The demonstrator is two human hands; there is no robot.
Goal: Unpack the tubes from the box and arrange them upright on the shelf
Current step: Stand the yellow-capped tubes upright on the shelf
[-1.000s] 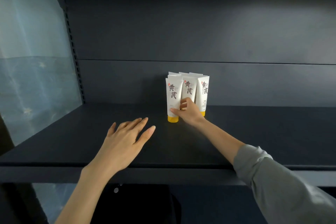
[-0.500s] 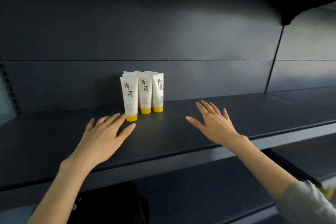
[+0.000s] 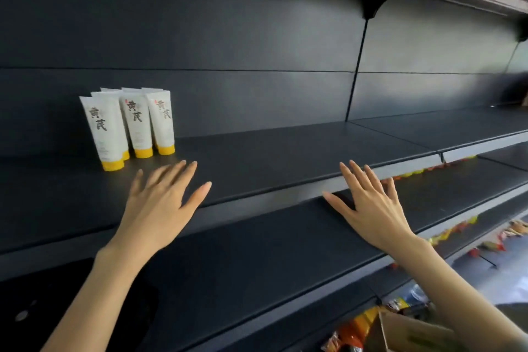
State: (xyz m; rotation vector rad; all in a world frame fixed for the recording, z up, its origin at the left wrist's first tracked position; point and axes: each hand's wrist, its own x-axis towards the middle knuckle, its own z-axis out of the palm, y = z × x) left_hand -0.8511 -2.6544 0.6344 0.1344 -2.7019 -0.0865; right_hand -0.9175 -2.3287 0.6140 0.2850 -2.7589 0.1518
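The tubes (image 3: pixel 130 126) stand upright on their yellow caps in a tight cluster toward the left of the shelf (image 3: pixel 285 157), white bodies with dark characters facing out; at least five show, the front-left one a little forward of the others, the back ones partly hidden. Nothing touches them. The left hand (image 3: pixel 160 206) hovers flat just in front and to the right of the cluster, its fingers (image 3: pixel 185 171) spread apart and holding nothing. The right hand (image 3: pixel 368 206) is well apart from the tubes, out beyond the shelf's front edge, fingers likewise splayed and empty. Low at the right, a cardboard box (image 3: pixel 411 331) shows by its open flap, next to colourful packets on the lower shelves; its contents cannot be seen.

Judging from this, the placing step is done for the present batch and the step in hand is the return trip for more. The next move calls for reaching down to the box, taking out tubes, and standing them cap-down beside the cluster without knocking over the close-packed ones already there
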